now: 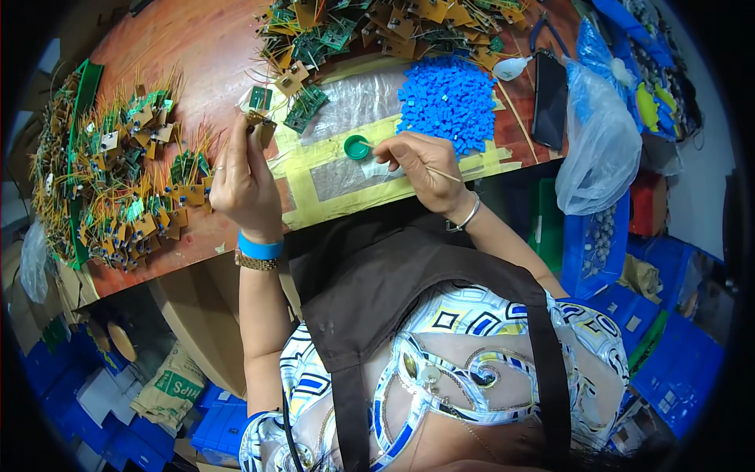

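My left hand [245, 185] is raised over the table and pinches a small brown circuit board [262, 119] between thumb and fingertips. Close to it lie a green circuit board [306, 108] and a brown one [292, 79] with thin wires. In my right hand [425, 169] is a thin wooden stick [442, 174], held like a pen. The stick's tip reaches the rim of a small green cap [357, 147] on the taped plastic sheet. What the cap contains is hard to make out. Just beyond my right hand spreads a heap of small blue plastic parts [448, 101].
Wired boards pile up at the back [393, 27] and on the left [134, 197], beside a green divider [82, 157]. At the right edge are a black phone [549, 102], pliers [548, 33], a white bottle [511, 68] and a clear plastic bag [602, 149]. Blue bins [598, 244] stand below.
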The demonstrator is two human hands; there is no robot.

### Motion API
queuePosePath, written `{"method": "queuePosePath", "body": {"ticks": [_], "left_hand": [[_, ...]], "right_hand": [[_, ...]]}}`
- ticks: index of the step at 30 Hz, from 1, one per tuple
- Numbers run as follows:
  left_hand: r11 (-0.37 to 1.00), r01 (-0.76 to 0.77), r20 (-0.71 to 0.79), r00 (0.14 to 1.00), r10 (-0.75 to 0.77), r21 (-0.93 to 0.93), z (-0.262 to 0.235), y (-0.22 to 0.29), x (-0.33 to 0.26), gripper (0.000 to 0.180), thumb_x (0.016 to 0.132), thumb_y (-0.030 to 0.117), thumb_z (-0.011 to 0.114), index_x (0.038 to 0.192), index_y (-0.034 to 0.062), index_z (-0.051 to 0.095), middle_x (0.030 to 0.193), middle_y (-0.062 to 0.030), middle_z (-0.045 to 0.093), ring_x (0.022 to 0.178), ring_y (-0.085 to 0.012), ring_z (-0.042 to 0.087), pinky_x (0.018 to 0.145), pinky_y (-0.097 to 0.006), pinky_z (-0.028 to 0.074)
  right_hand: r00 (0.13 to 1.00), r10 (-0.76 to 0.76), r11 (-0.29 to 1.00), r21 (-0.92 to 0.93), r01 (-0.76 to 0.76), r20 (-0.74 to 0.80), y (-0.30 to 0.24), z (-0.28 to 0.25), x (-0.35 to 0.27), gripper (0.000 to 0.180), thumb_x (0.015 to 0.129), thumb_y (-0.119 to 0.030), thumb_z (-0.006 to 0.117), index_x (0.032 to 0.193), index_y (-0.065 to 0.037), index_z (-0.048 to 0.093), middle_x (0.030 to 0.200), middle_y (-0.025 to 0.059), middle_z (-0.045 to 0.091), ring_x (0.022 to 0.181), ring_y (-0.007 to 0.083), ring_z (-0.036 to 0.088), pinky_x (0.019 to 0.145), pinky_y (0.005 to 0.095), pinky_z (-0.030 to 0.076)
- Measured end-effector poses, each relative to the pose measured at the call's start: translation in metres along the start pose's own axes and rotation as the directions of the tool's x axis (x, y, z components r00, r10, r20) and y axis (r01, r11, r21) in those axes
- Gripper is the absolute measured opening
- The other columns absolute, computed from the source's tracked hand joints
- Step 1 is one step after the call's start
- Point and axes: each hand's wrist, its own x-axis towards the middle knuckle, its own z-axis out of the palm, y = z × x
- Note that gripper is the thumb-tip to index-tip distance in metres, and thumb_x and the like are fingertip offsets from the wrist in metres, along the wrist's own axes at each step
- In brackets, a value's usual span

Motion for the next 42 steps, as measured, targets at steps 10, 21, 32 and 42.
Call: {"method": "queuePosePath", "body": {"ticks": [10, 21, 32, 42], "left_hand": [[0.624, 0.534, 0.197, 0.827, -0.527, -0.570, 0.017, 0.019, -0.040, 0.020, 0.091, -0.002, 0.063, 0.109, -0.0070, 0.068, 0.085, -0.0088, 0.071, 0.070, -0.0129, 0.068, 0.064, -0.025, 0.057], [-0.191, 0.837, 0.784, 0.366, -0.501, -0.513, 0.001, 0.045, -0.030, 0.045, 0.090, 0.002, 0.065, 0.131, -0.0091, 0.051, 0.098, -0.0116, 0.066, 0.085, -0.0210, 0.070, 0.080, -0.028, 0.058], [-0.197, 0.818, 0.778, 0.398, -0.486, -0.541, -0.001, 0.046, -0.029, 0.044, 0.090, 0.000, 0.064, 0.131, -0.0096, 0.050, 0.096, -0.0110, 0.066, 0.084, -0.0207, 0.070, 0.078, -0.027, 0.058], [-0.114, 0.809, 0.736, 0.454, -0.503, -0.577, 0.001, 0.049, -0.030, 0.040, 0.090, -0.002, 0.065, 0.127, -0.0094, 0.053, 0.092, -0.0073, 0.064, 0.082, -0.0165, 0.067, 0.078, -0.029, 0.059]], "right_hand": [[0.997, 0.041, 0.996, -0.084, -0.036, 0.063, 0.005, 0.002, 0.001, 0.045, 0.105, -0.031, 0.041, 0.093, 0.004, 0.067, 0.081, 0.0099, 0.065, 0.067, 0.0148, 0.060, 0.063, 0.0265, 0.049], [0.999, 0.036, 0.955, 0.293, -0.042, 0.024, -0.024, 0.018, 0.021, 0.051, 0.104, -0.042, 0.041, 0.098, 0.002, 0.067, 0.085, 0.0070, 0.067, 0.070, 0.0113, 0.061, 0.060, 0.0234, 0.045], [0.999, -0.045, 0.988, 0.146, 0.041, 0.026, -0.016, 0.020, 0.021, 0.035, 0.103, -0.026, 0.048, 0.094, 0.002, 0.067, 0.081, 0.0083, 0.065, 0.069, 0.0142, 0.061, 0.063, 0.0257, 0.048], [0.983, -0.173, 0.985, -0.014, 0.174, 0.061, -0.026, 0.012, 0.020, 0.012, 0.093, -0.009, 0.061, 0.096, 0.000, 0.069, 0.085, 0.0106, 0.067, 0.075, 0.0221, 0.064, 0.067, 0.0306, 0.050]]}}
